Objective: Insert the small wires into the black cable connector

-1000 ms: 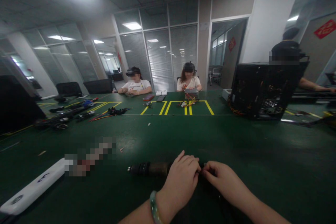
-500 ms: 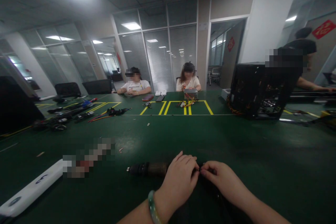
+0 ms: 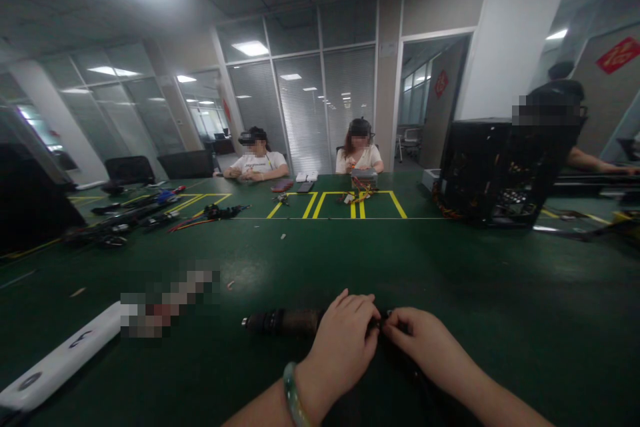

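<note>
On the green table in front of me lies a dark, cylindrical electric screwdriver (image 3: 295,322), its metal tip pointing left. My left hand (image 3: 347,330) is closed over its rear part, fingers curled down, with a green bangle (image 3: 295,393) on the wrist. Right beside it, my right hand (image 3: 425,340) pinches at the rear end of the tool with thumb and fingertips together. What those fingertips hold is small and dark, and I cannot make it out. Something dark like a cord runs down below the right hand, barely visible.
A white power strip (image 3: 70,357) lies at the left, partly blurred out. Cables and tools (image 3: 135,217) spread at the back left. A black computer case (image 3: 490,173) stands at the back right. Two people sit across the table; another person (image 3: 555,107) stands at the right.
My two hands stay nearly in place at the rear of the electric screwdriver, with only a very slight shift of the right fingers. The person standing at the right has leaned a little lower.
</note>
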Demonstrator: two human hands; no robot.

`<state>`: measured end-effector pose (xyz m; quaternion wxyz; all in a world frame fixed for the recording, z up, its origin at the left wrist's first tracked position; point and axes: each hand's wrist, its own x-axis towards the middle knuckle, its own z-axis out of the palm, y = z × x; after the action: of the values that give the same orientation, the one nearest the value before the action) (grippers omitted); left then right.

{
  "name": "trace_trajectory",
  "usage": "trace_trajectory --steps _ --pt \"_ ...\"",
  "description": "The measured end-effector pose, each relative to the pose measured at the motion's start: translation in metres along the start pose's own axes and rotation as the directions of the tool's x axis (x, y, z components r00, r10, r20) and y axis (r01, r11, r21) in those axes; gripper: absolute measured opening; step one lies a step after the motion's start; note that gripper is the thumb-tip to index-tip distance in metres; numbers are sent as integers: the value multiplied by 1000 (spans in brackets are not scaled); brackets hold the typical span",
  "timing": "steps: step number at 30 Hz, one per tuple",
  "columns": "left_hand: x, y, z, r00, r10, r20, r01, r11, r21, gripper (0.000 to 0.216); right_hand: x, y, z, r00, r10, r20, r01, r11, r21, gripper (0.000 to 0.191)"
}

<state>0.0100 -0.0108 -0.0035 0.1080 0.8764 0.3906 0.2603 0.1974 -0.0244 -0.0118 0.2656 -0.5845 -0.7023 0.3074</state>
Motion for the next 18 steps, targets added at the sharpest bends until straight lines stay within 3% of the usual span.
trace_trajectory --steps 9,18 --pt "-1 -2 3 1000 11 -11 -12 999 -36 18 -1 0 -1 999 -4 43 0 994 112 18" --pt "-1 -1 -1 1000 -15 4 15 1000 -11 21 0 -1 -3 999 -27 40 24 997 67 17"
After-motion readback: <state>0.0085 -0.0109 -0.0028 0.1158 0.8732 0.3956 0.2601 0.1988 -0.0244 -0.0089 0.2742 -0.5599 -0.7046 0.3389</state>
